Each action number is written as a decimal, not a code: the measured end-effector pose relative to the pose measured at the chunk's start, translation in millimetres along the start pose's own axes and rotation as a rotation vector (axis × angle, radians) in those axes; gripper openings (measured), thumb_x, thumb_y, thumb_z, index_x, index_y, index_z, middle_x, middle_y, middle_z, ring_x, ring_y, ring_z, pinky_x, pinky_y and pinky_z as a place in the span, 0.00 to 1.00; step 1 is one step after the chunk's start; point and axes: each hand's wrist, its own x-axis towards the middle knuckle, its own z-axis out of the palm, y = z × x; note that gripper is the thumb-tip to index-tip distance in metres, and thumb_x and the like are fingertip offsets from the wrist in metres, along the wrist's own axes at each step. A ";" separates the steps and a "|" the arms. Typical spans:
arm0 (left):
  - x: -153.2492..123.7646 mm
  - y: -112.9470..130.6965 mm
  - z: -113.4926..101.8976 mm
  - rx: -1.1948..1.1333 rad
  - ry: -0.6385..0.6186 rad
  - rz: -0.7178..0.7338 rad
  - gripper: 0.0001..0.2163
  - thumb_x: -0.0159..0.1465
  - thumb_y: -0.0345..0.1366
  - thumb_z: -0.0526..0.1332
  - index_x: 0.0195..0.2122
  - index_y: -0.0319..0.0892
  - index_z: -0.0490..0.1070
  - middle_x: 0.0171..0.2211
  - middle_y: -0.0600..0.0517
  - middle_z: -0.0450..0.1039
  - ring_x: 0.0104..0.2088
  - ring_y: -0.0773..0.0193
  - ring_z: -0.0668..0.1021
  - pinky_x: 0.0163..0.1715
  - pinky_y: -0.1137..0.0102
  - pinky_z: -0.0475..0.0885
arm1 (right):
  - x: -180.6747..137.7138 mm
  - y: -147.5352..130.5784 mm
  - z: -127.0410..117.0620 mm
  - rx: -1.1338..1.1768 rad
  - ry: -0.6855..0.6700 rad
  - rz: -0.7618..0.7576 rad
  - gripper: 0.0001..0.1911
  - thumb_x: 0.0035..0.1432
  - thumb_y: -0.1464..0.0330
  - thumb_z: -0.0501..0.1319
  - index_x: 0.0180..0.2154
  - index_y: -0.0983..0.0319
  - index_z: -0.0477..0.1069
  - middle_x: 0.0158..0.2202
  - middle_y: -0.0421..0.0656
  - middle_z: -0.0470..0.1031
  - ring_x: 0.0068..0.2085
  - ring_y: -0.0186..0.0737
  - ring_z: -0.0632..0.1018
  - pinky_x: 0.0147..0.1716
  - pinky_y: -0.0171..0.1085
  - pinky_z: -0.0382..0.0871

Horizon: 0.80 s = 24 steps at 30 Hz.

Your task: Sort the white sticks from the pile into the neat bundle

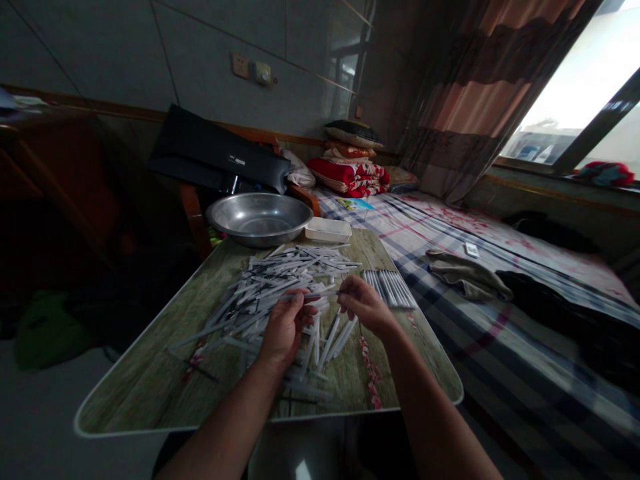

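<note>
My left hand (287, 327) is closed around a slim pen-like stick (315, 295), which lies crosswise and points to the right. At its right end, my right hand (367, 305) has its fingertips pinched together; what they grip is too small to make out. Below and behind both hands spreads a loose pile of thin white and clear sticks (280, 273), some with dark parts. A few separate sticks (333, 340) lie just under my right hand. Beyond it to the right, several similar sticks (389, 289) lie side by side in a neat row.
The wood-patterned table (145, 380) has a pale rim. A wide metal basin (260, 219) and a white plastic tray (329, 230) stand at its far end. A bed with a checked sheet (425, 320) adjoins the right side. Behind the basin leans a large black case (215, 153).
</note>
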 end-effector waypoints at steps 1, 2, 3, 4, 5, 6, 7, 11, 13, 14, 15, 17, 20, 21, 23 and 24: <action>0.1 0.2 0.3 0.001 0.001 0.001 0.17 0.51 0.42 0.72 0.36 0.39 0.72 0.29 0.51 0.79 0.23 0.69 0.77 0.19 0.77 0.68 | -0.4 0.2 0.0 -0.015 -0.002 0.001 0.13 0.53 0.60 0.63 0.32 0.61 0.64 0.22 0.35 0.69 0.19 0.30 0.68 0.17 0.29 0.61; 0.1 0.4 0.7 0.003 0.002 0.001 0.17 0.50 0.42 0.72 0.36 0.39 0.72 0.29 0.52 0.79 0.22 0.69 0.77 0.19 0.77 0.68 | -0.6 0.1 0.1 -0.033 -0.010 0.002 0.12 0.54 0.59 0.62 0.31 0.61 0.64 0.21 0.35 0.68 0.19 0.29 0.68 0.17 0.29 0.61; -0.1 0.7 1.2 0.005 0.002 0.000 0.17 0.50 0.42 0.72 0.36 0.39 0.72 0.28 0.52 0.79 0.22 0.69 0.77 0.19 0.77 0.68 | -0.7 -0.2 0.3 -0.046 -0.021 0.007 0.13 0.56 0.58 0.60 0.29 0.61 0.64 0.20 0.36 0.68 0.19 0.29 0.68 0.17 0.29 0.61; -0.3 1.0 1.6 0.007 0.002 0.001 0.17 0.50 0.42 0.72 0.36 0.39 0.72 0.28 0.52 0.79 0.22 0.69 0.77 0.19 0.77 0.69 | -0.7 -0.6 0.6 -0.055 -0.034 0.014 0.15 0.58 0.57 0.58 0.27 0.61 0.64 0.20 0.36 0.67 0.19 0.28 0.67 0.17 0.29 0.60; -0.6 1.4 2.0 0.010 0.001 0.002 0.17 0.50 0.42 0.72 0.35 0.39 0.72 0.28 0.51 0.79 0.22 0.69 0.77 0.19 0.77 0.69 | -0.5 -0.9 0.9 -0.061 -0.043 0.022 0.18 0.59 0.56 0.56 0.25 0.62 0.64 0.19 0.36 0.67 0.18 0.28 0.67 0.17 0.29 0.60; -0.8 1.6 2.2 0.013 -0.001 0.004 0.17 0.50 0.42 0.72 0.35 0.39 0.72 0.29 0.51 0.79 0.22 0.69 0.77 0.19 0.77 0.69 | -0.2 -1.1 1.2 -0.064 -0.045 0.027 0.21 0.61 0.54 0.55 0.23 0.62 0.63 0.18 0.36 0.66 0.18 0.28 0.66 0.17 0.29 0.59; -1.1 1.9 2.3 0.017 -0.002 0.008 0.17 0.50 0.42 0.72 0.35 0.39 0.72 0.29 0.51 0.79 0.22 0.69 0.77 0.19 0.77 0.69 | 0.1 -1.0 1.5 -0.063 -0.041 0.029 0.22 0.61 0.53 0.53 0.23 0.62 0.63 0.17 0.37 0.66 0.17 0.28 0.66 0.17 0.29 0.59; -1.7 1.9 2.2 0.033 0.003 0.022 0.16 0.51 0.42 0.71 0.35 0.39 0.72 0.30 0.52 0.79 0.22 0.69 0.77 0.19 0.77 0.68 | 2.0 1.3 1.7 -0.004 -0.034 0.018 0.17 0.57 0.54 0.59 0.28 0.62 0.64 0.21 0.36 0.68 0.19 0.29 0.68 0.16 0.28 0.59; -1.9 1.9 2.5 0.041 0.005 0.027 0.16 0.51 0.42 0.71 0.35 0.39 0.72 0.31 0.52 0.79 0.23 0.69 0.77 0.19 0.77 0.69 | 2.6 2.8 1.8 0.011 -0.048 0.026 0.17 0.56 0.55 0.61 0.29 0.61 0.64 0.20 0.35 0.68 0.18 0.29 0.68 0.16 0.28 0.59; -2.0 2.0 2.9 0.044 0.005 0.029 0.16 0.51 0.42 0.72 0.35 0.39 0.72 0.32 0.51 0.79 0.23 0.69 0.77 0.19 0.77 0.69 | 2.8 3.4 2.0 0.009 -0.054 0.029 0.17 0.56 0.54 0.60 0.28 0.61 0.63 0.19 0.35 0.67 0.18 0.28 0.67 0.16 0.28 0.59; -2.2 2.2 3.3 0.045 0.005 0.031 0.16 0.50 0.42 0.72 0.34 0.39 0.72 0.33 0.51 0.79 0.24 0.69 0.78 0.20 0.77 0.69 | 2.7 3.6 2.5 0.007 -0.060 0.033 0.17 0.56 0.54 0.60 0.27 0.61 0.62 0.19 0.35 0.67 0.18 0.28 0.66 0.16 0.29 0.59; -2.5 3.1 4.4 0.039 0.007 0.031 0.16 0.49 0.42 0.72 0.34 0.40 0.72 0.35 0.50 0.80 0.25 0.69 0.78 0.21 0.76 0.70 | 2.2 3.0 4.4 0.006 -0.073 0.038 0.19 0.58 0.53 0.59 0.25 0.61 0.62 0.18 0.35 0.66 0.17 0.28 0.65 0.17 0.29 0.59; -2.3 4.8 5.2 0.022 0.020 0.023 0.17 0.48 0.42 0.73 0.33 0.40 0.71 0.34 0.50 0.80 0.26 0.68 0.79 0.23 0.76 0.71 | 1.1 0.1 8.2 0.007 -0.088 0.046 0.21 0.59 0.52 0.56 0.24 0.61 0.61 0.17 0.35 0.66 0.17 0.28 0.65 0.17 0.29 0.58; -1.8 5.3 5.0 0.015 0.027 0.021 0.17 0.48 0.43 0.73 0.33 0.40 0.71 0.34 0.50 0.80 0.26 0.68 0.79 0.23 0.76 0.72 | 1.0 -0.8 9.1 0.010 -0.090 0.047 0.21 0.60 0.52 0.55 0.24 0.61 0.61 0.16 0.35 0.66 0.16 0.28 0.65 0.17 0.29 0.58; -0.2 6.1 4.1 -0.001 0.049 0.025 0.18 0.47 0.43 0.73 0.33 0.39 0.72 0.34 0.49 0.80 0.28 0.66 0.79 0.23 0.75 0.72 | 2.1 -0.8 9.2 0.028 -0.076 0.044 0.21 0.61 0.52 0.53 0.25 0.61 0.62 0.18 0.37 0.67 0.17 0.30 0.67 0.17 0.30 0.60; 0.8 6.4 3.4 -0.013 0.068 0.034 0.18 0.47 0.43 0.73 0.33 0.39 0.72 0.34 0.49 0.79 0.28 0.66 0.79 0.23 0.75 0.72 | 3.3 0.4 8.0 0.031 -0.056 0.035 0.21 0.62 0.52 0.51 0.26 0.61 0.63 0.20 0.38 0.68 0.19 0.31 0.69 0.18 0.30 0.61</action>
